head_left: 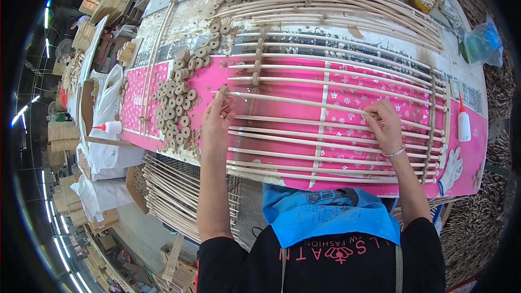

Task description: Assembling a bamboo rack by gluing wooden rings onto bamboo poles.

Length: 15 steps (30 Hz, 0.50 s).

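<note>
- The left hand (217, 117) has thumb and fingertips drawn narrow on a small wooden ring (223, 90) at the left end of a pale rod (298, 101).
- The right hand (386, 127) pinches the same rod farther right; the rod spans the gap between the hands.
- More rods (239, 67) lie roughly parallel on both sides of it, crossed near their right ends by a wooden strip (433, 108).
- Just left of the left hand, a narrow bare stretch of pink cover (214, 73) separates the rod ends from piled wooden rings (176, 97).
- The nearest rods lie close to the table's front edge, leaving little room before the blue apron (331, 220).
- Right of the strip, a white bottle (463, 125) and white glove (450, 169) take up the margin.
- At the far right corner, a box (421, 5) is filled with small pale wooden pieces.
</note>
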Each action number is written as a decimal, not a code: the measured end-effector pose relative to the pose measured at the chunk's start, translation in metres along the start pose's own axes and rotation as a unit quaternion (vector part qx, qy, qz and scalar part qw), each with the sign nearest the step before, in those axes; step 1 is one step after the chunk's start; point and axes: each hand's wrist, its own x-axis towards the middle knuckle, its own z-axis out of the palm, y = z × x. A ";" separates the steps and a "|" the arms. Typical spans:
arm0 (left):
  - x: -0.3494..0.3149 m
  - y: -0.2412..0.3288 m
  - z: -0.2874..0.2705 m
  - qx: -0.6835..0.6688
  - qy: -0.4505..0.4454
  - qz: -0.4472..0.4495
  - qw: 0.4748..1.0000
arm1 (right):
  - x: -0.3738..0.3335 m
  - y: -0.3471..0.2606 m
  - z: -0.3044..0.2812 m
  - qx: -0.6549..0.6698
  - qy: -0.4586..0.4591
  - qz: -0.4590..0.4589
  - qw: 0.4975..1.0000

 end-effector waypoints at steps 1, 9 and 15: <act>-0.002 0.001 0.004 0.010 -0.013 0.001 1.000 | 0.000 0.000 -0.001 0.000 0.005 -0.003 1.000; -0.017 -0.005 0.025 0.012 -0.019 -0.009 1.000 | -0.003 -0.002 -0.003 0.001 0.026 0.001 1.000; -0.006 -0.018 0.012 0.050 -0.114 0.030 0.992 | -0.004 0.014 -0.003 -0.066 0.042 -0.051 0.996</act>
